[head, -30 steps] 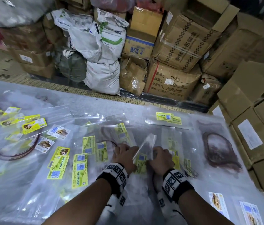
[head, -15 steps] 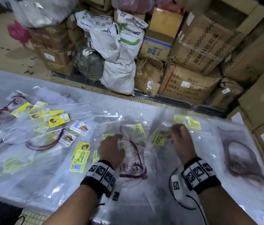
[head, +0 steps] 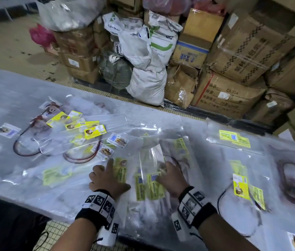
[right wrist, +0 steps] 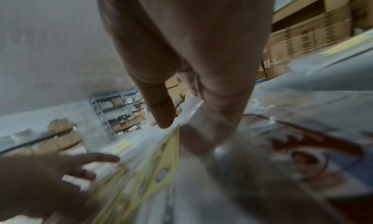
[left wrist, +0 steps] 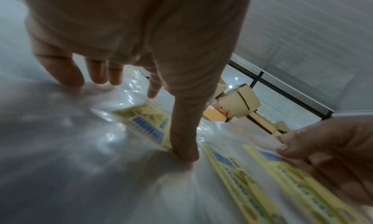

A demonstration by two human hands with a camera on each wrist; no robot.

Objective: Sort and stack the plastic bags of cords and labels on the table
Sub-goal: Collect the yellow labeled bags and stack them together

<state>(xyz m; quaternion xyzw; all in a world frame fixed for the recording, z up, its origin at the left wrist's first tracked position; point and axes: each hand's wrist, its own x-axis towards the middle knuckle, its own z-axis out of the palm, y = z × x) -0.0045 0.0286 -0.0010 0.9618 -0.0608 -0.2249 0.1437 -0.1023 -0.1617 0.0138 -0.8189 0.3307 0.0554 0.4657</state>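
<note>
Two hands work low in the head view, at about 6 o'clock on the worktop (head: 7,91). The left hand (head: 106,178) lies flat with fingers spread, pressing on a clear bag with a yellow label (head: 120,171). The right hand (head: 170,178), just to its 3 o'clock, rests on a small overlapping stack of bags (head: 149,185) and seems to hold up the clear upper end of one bag (head: 151,156). More bags with dark cords (head: 83,157) lie loose toward 10 o'clock, others toward 2 and 4 o'clock, well apart from the stack.

From the left wrist, the left hand's fingers (left wrist: 183,131) stand straight and apart, the tips pushing down on plastic over a yellow label (left wrist: 149,127); nothing is gripped. The right hand's fingers (left wrist: 322,149) show at 3 o'clock, touching the neighbouring labels.

From the right wrist, the right hand's thumb and finger (right wrist: 159,109) close on a fold of clear plastic (right wrist: 191,114) at the bag's top, with a yellow label below; the picture is blurred, so the pinch is a likely reading.

Judged from this, the step in hand is squaring like-labelled bags into one stack. The next move calls for laying the pinched bag down flush on the pile, left hand steadying the slippery plastic, then reaching for another matching bag.
</note>
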